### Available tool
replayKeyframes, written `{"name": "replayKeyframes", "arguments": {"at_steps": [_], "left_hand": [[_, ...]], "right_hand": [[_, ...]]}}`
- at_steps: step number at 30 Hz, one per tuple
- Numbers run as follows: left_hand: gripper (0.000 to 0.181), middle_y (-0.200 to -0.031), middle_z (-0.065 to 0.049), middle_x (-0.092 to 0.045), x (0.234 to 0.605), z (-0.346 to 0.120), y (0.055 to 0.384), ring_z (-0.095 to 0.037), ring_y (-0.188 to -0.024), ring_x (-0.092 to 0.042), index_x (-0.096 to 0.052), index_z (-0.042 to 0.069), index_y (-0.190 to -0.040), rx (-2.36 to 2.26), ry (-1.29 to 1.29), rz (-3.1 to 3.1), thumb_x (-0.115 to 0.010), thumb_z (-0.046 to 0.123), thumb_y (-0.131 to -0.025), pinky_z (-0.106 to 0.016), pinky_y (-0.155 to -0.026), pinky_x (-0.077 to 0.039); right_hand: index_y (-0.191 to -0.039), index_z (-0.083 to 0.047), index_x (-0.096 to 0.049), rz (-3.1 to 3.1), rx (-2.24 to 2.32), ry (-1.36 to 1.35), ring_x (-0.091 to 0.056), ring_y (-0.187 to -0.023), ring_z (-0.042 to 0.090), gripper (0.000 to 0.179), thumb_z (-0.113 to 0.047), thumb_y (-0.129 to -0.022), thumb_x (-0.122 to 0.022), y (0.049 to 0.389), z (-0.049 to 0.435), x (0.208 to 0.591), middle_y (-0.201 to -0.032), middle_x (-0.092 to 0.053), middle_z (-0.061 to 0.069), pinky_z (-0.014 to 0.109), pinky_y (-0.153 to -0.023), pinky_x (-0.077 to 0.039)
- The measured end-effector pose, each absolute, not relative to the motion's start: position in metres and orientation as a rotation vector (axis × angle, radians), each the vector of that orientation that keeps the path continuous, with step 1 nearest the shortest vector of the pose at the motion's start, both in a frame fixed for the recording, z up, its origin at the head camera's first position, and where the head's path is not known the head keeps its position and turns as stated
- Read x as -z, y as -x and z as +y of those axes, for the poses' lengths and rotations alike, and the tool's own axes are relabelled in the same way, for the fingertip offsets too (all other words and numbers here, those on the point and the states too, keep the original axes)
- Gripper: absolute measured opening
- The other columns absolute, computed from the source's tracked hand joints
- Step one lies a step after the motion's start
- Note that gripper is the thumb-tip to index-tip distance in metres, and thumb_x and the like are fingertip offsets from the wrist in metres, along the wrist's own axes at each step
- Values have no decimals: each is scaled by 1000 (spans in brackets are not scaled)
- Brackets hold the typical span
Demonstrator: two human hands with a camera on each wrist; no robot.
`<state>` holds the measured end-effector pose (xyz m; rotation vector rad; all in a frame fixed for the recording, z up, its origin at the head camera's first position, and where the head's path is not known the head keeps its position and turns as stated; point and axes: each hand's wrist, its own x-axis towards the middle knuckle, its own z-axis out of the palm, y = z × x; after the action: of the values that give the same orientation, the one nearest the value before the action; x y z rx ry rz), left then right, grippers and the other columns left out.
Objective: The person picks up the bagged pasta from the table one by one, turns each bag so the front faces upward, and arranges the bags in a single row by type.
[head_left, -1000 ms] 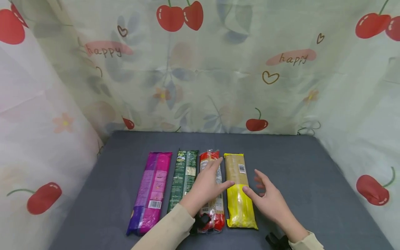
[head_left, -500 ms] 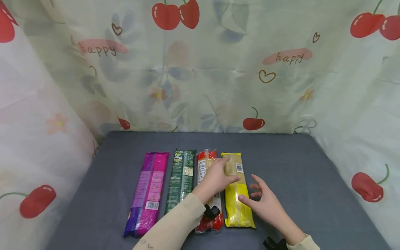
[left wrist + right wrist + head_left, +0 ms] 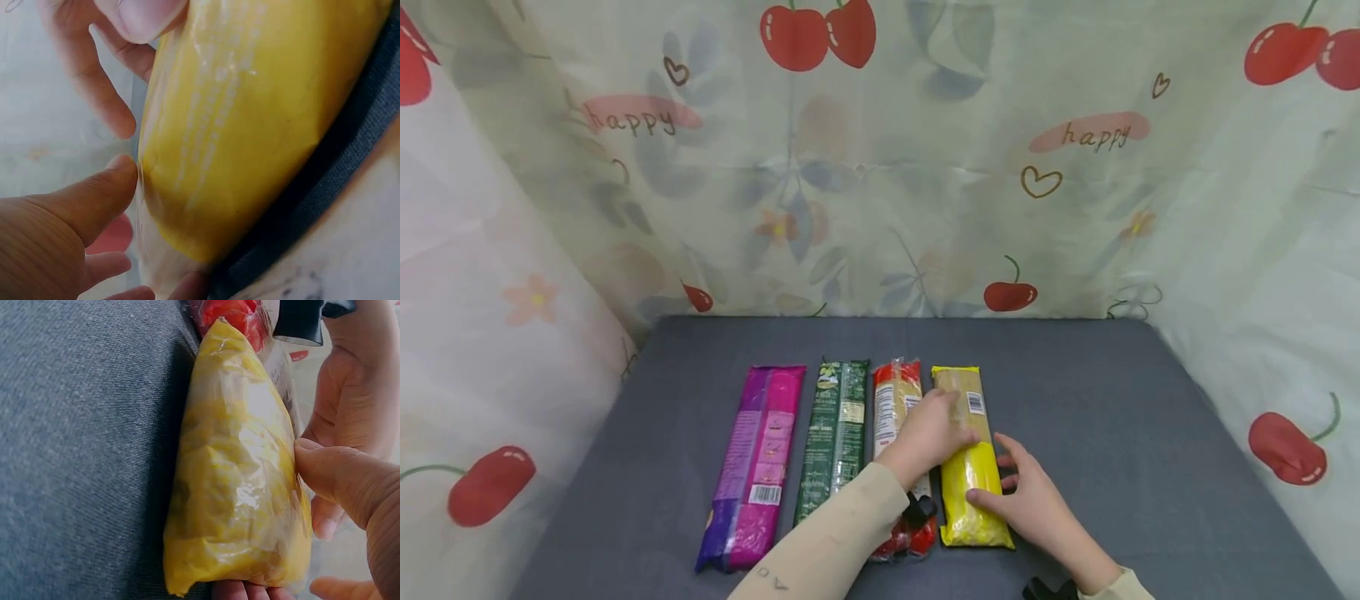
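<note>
A yellow pasta packet (image 3: 976,492) lies on the grey table, its upper half see-through tan with a barcode. My left hand (image 3: 925,433) reaches over the red packet and grips the yellow packet's upper part, thumb and index on top; its other fingers are hidden in the head view. My right hand (image 3: 1030,496) holds the lower right side, thumb on top and fingertips at the right edge. In the right wrist view, fingertips (image 3: 250,590) show at the edge of the packet. To its left, partly under my left arm, lies the red-ended pasta packet (image 3: 885,408).
A green packet (image 3: 831,433) and a purple-pink packet (image 3: 760,458) lie in the same row to the left. Cherry-printed curtains (image 3: 887,208) enclose the table (image 3: 1090,400) at the back and sides. Black straps (image 3: 917,508) are on the wrists.
My left hand has moved right from above the red packet onto the yellow one. My right hand has moved slightly left and down to its edge. The packets have stayed in place.
</note>
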<state>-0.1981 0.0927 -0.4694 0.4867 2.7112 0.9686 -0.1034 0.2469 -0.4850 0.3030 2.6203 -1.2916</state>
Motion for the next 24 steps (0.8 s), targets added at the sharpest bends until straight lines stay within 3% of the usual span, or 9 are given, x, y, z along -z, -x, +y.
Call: {"name": "replayKeyframes", "arguments": {"at_steps": [11,17,24], "left_hand": [[73,-131,-12,-55,474,93,198,-24,-110,-56,-49,16,-143,-832,-458,2726,-74,49,-82,-36,-88,-50],[75,-137,-13,-52,472,95,200,-27,-121,-51,-44,19,-146,-779,-466,2715,-71,51,-83,-38,-93,-47],[77,-140,-13,-48,473,94,205,-29,-125,-47,-41,23,-148,-778,-469,2719,-69,54,-84,-41,-94,-46]], "right_hand": [[-146,0,-32,2552,1235,-281,-60,-86,20,102,-46,-71,-84,111,251,487,-112,-58,13,34,-66,-53],[-142,3,-37,2496,1298,-272,-60,-84,19,95,-40,-72,-85,113,251,489,-104,-60,11,35,-67,-54],[-143,1,-36,2439,1430,-282,-62,-84,20,91,-32,-74,-85,109,245,488,-108,-60,13,37,-66,-55]]}}
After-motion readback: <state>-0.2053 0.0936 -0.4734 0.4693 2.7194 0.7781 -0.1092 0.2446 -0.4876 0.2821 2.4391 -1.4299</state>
